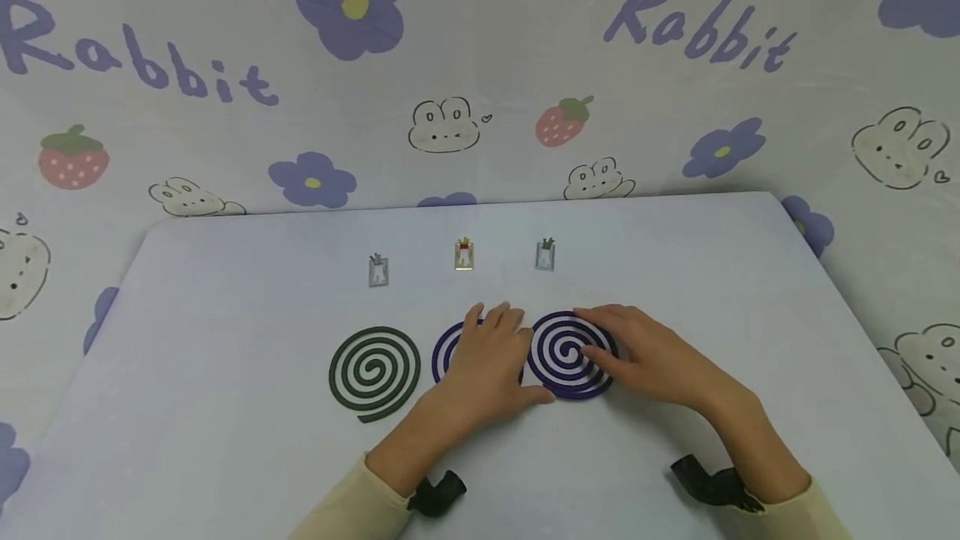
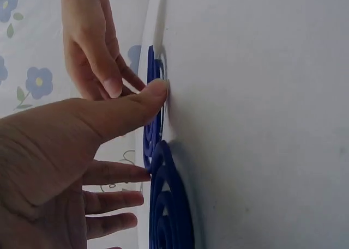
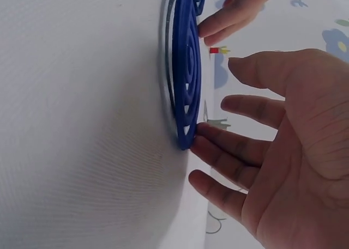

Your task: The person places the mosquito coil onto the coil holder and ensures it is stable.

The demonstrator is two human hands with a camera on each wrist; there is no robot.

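Three flat spiral mosquito coils lie in a row on the white table: a dark green coil (image 1: 374,373) at left, a blue coil (image 1: 443,351) in the middle and another blue coil (image 1: 567,355) at right. My left hand (image 1: 487,365) covers most of the middle coil, fingers extended, its thumb reaching the lower left edge of the right coil. Over the right side of that coil is my right hand (image 1: 645,352), with thumb and fingers spread apart. In the right wrist view, some right fingertips (image 3: 199,140) meet the rim of the coil.
Farther back stand three small metal pieces with prongs: a silver one (image 1: 378,271) at left, a gold one (image 1: 464,255) with red and yellow in the middle, and another silver one (image 1: 545,255) at right. A printed cloth (image 1: 495,40) hangs behind the table (image 1: 225,273).
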